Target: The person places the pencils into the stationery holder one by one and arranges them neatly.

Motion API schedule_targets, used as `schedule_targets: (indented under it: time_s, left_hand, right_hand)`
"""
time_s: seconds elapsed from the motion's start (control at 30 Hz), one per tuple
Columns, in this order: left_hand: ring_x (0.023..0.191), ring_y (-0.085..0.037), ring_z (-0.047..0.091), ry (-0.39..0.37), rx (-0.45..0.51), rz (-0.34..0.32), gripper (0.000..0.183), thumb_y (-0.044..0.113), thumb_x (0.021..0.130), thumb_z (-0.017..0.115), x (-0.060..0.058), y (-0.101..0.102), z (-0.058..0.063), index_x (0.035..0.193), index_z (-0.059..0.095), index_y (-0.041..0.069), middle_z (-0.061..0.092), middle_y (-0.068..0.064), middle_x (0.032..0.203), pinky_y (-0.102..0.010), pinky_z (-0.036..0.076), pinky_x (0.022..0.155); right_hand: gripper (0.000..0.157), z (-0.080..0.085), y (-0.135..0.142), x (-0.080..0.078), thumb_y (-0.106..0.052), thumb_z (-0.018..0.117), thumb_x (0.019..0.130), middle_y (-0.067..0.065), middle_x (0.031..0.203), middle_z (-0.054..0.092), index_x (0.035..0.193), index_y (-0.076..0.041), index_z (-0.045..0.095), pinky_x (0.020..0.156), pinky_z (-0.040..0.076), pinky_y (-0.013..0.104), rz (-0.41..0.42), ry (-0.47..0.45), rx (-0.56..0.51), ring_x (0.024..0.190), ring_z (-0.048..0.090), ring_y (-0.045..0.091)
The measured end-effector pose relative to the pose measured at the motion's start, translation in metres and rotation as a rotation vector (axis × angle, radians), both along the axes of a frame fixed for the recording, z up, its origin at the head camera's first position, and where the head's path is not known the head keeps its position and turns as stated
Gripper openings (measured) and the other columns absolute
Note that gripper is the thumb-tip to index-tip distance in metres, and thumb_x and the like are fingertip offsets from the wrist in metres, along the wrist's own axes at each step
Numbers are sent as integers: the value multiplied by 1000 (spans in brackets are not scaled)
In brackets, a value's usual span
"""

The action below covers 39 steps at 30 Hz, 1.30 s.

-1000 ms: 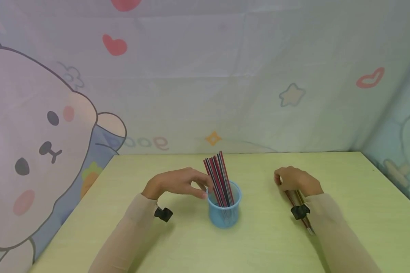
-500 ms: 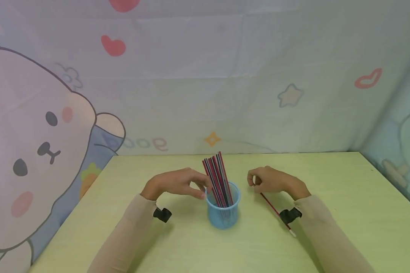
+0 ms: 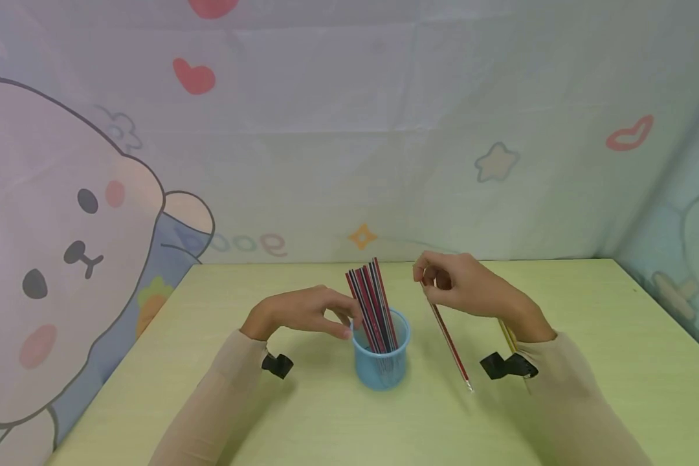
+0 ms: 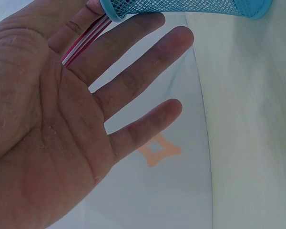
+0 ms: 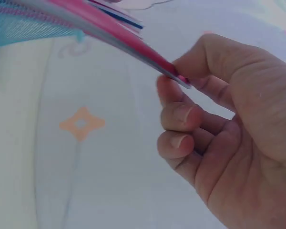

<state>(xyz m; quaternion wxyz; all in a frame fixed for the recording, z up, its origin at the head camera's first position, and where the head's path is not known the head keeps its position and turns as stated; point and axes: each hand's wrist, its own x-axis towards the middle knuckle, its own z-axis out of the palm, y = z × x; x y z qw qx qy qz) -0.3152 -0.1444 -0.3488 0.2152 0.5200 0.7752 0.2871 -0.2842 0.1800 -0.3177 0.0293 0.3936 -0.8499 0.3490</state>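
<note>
A blue mesh pencil cup (image 3: 381, 369) stands upright on the table, holding a bunch of red, black and white striped pencils (image 3: 375, 310) that lean left. My left hand (image 3: 309, 312) is at the cup's left rim, thumb and index finger pinching it; in the left wrist view the other fingers (image 4: 128, 83) stretch out beside the cup (image 4: 181, 5). To the right of the cup, my right hand (image 3: 468, 281) pinches the upper end of a red striped pencil (image 3: 450, 340) between thumb and index finger. Its silvery lower end hangs toward me, slanting right.
Under my right forearm lie yellow pencils (image 3: 508, 335), partly hidden by the wrist and sleeve. Behind the pale yellow table (image 3: 326, 427) hangs a printed cloth (image 3: 326, 162) with a bear and hearts.
My right hand has moved left from the pencils on the table and then risen, lifting the red striped pencil with it. My left hand and the cup have stayed in place.
</note>
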Motion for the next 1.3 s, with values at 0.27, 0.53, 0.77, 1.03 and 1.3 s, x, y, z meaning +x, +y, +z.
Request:
schedule_targets:
  time_s: [0.27, 0.53, 0.77, 1.03, 1.3]
  left_hand:
    - [108, -12, 65, -3, -9, 16, 11, 21, 99, 65, 1, 1, 1, 109, 65, 17, 68, -13, 114, -33, 52, 98]
    - [108, -14, 65, -3, -2, 9, 13, 21, 99, 65, 2, 0, 2, 110, 65, 15, 68, -14, 114, -37, 53, 98]
    - [108, -13, 66, 0, -7, 17, 13, 21, 99, 65, 1, -1, 1, 110, 65, 14, 68, -10, 113, -34, 53, 98]
    - [110, -29, 65, -21, 23, -8, 10, 20, 99, 64, 1, 3, -4, 109, 64, 16, 68, -1, 109, -30, 53, 98]
    - [107, -13, 66, 10, 11, -1, 9, 20, 99, 65, 1, 5, -2, 108, 65, 17, 69, -3, 109, -29, 53, 97]
  right_hand:
    - [22, 15, -4, 14, 9, 60, 91, -3, 85, 60, 100, -11, 62, 55, 43, 23, -47, 224, -369, 64, 53, 13]
    - [14, 16, -16, 19, 13, 57, 90, 7, 88, 61, 98, 2, 61, 61, 45, 20, -76, 319, -658, 70, 55, 12]
    - [20, -1, -31, 10, 10, 61, 91, -2, 85, 63, 98, -8, 64, 52, 40, 22, -40, 320, -537, 62, 50, 11]
    - [18, -23, -51, 7, 4, 61, 92, -6, 88, 62, 103, -11, 64, 52, 48, 26, 13, 326, -365, 68, 56, 9]
    - [16, -34, -60, 3, 4, 60, 93, 0, 95, 66, 104, -7, 65, 56, 51, 28, 87, 280, -293, 73, 60, 10]
